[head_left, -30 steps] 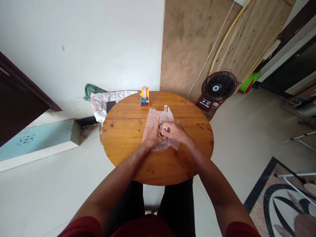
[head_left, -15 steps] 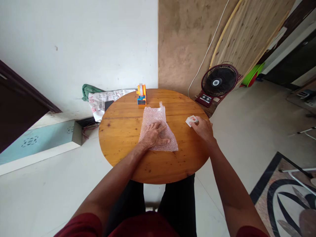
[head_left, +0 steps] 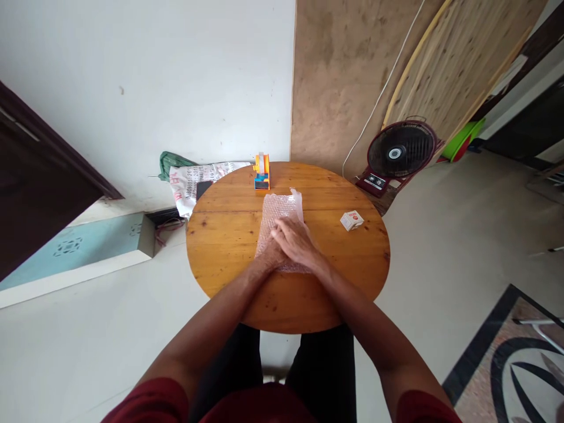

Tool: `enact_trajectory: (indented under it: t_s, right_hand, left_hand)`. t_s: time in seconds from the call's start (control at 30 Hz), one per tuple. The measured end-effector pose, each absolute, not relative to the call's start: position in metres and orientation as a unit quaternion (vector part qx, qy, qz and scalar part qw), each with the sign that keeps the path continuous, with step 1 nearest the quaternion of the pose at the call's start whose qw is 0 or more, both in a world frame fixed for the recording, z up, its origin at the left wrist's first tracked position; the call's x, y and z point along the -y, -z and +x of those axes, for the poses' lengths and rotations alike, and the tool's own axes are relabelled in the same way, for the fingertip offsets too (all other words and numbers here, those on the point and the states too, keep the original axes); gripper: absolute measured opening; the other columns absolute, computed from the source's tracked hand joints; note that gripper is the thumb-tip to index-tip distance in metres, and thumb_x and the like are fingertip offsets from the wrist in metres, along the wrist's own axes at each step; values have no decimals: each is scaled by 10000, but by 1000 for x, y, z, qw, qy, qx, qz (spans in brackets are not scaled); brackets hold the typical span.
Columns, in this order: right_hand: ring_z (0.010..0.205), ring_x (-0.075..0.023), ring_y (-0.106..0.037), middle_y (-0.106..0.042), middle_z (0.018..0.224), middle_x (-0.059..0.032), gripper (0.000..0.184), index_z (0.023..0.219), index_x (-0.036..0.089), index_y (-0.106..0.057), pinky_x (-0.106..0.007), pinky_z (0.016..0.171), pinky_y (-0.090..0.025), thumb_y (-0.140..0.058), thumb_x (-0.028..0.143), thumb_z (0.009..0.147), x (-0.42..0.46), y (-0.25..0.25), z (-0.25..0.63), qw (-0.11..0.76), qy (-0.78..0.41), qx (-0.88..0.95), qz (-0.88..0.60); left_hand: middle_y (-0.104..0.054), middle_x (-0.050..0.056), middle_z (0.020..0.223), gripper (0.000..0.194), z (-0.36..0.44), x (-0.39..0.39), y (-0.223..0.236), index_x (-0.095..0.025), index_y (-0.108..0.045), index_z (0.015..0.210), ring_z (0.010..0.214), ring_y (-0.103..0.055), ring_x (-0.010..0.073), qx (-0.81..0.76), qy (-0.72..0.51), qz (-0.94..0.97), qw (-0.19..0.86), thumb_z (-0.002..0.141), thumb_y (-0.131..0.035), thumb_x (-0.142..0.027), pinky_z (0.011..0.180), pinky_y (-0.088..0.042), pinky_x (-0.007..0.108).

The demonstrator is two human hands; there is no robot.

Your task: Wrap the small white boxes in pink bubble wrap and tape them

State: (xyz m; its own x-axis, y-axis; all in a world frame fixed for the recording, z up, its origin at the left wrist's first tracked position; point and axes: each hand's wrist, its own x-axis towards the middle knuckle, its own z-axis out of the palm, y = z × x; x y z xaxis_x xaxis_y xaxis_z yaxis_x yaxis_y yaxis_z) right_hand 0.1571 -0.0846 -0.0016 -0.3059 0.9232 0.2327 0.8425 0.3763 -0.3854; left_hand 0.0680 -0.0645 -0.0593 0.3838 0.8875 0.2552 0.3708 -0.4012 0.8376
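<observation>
A piece of bubble wrap [head_left: 272, 207] lies on the round wooden table [head_left: 220, 247]. My left hand [head_left: 270, 254] rests on it, lying flat as far as it shows, with most of its fingers covered. Across it from the right comes my right hand [head_left: 294, 239], its fingers stretched out over the left hand and the wrap. Whether anything is beneath the hands I cannot see. To the right, apart from both hands, a small white box [head_left: 352, 220] with red-orange print stands on the tabletop.
An orange and blue tape dispenser [head_left: 262, 172] stands at the table's back edge. Behind the table on the right is a dark red fan [head_left: 400, 150]. A printed white sack [head_left: 187, 185] lies beyond the back left edge, against the wall.
My right hand has let go of the small box, leaving it at the table's right, and has moved left onto my left hand. The whole view has shifted slightly.
</observation>
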Motion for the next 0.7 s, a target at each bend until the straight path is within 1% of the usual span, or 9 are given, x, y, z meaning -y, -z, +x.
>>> enact_trajectory:
  t_s: [0.07,0.13,0.17,0.2,0.27,0.4,0.53,0.6,0.7]
  right_hand:
    - [1270,-254,-558,-649,1343,-145,410,1292,148,-623,-397,1122,-385,-394,359,1025,61,13,175,202,-66,766,-607]
    - [1395,-267,-468,-553,1485,-161,444,1376,130,-565,-426,1179,-320,-389,344,1029,45,22,200,186,-55,723,-663]
    - [1436,-276,-427,-492,1546,-164,470,1415,126,-534,-449,1188,-305,-367,352,1038,40,26,211,178,-57,706,-683]
    - [1462,-278,-398,-465,1571,-156,476,1427,130,-525,-460,1193,-296,-351,351,1043,37,28,221,169,-57,701,-691]
    - [1483,-269,-372,-460,1582,-135,476,1439,149,-523,-461,1206,-272,-340,344,1045,37,33,233,155,-49,706,-689]
    - [1492,-273,-354,-437,1600,-130,505,1468,133,-502,-454,1216,-247,-364,364,1040,41,35,232,137,-30,704,-696]
    - [1500,-276,-340,-416,1614,-122,523,1496,133,-468,-459,1223,-232,-357,372,1045,43,32,229,126,-37,710,-692]
    - [1506,-278,-328,-410,1618,-117,522,1502,145,-461,-467,1225,-225,-356,377,1045,43,32,231,126,-38,714,-687]
    - [1508,-284,-325,-410,1617,-126,526,1502,141,-459,-469,1220,-234,-361,378,1042,43,32,233,127,-35,719,-682]
  left_hand:
    - [-525,162,1422,737,64,65,55,-189,-606,1375,1424,-334,429,-404,-327,795,313,722,-762,-493,1200,-219,601]
    - [-471,193,1495,847,59,65,50,-169,-597,1389,1414,-335,461,-402,-270,834,264,665,-802,-557,1196,-196,621]
    - [-441,198,1526,875,57,65,48,-174,-573,1414,1414,-338,465,-404,-238,851,237,677,-788,-594,1185,-210,628]
    - [-419,197,1547,881,56,64,47,-183,-544,1442,1416,-342,461,-408,-209,863,213,709,-758,-623,1174,-230,630]
    - [-407,191,1565,864,55,63,44,-192,-502,1476,1420,-357,444,-418,-179,869,193,766,-713,-637,1164,-265,620]
    - [-422,154,1570,799,50,59,40,-207,-438,1513,1432,-389,379,-420,-187,857,231,833,-697,-535,1183,-315,573]
    - [-482,126,1528,734,41,55,24,-229,-422,1516,1417,-456,307,-421,-185,838,295,867,-672,-464,1180,-400,461]
    - [-517,154,1491,728,40,52,13,-187,-426,1510,1401,-479,314,-431,-159,841,284,868,-666,-430,1169,-417,453]
    - [-454,187,1546,668,46,46,2,-129,-450,1483,1457,-410,330,-441,-145,859,216,874,-645,-321,1213,-346,470]
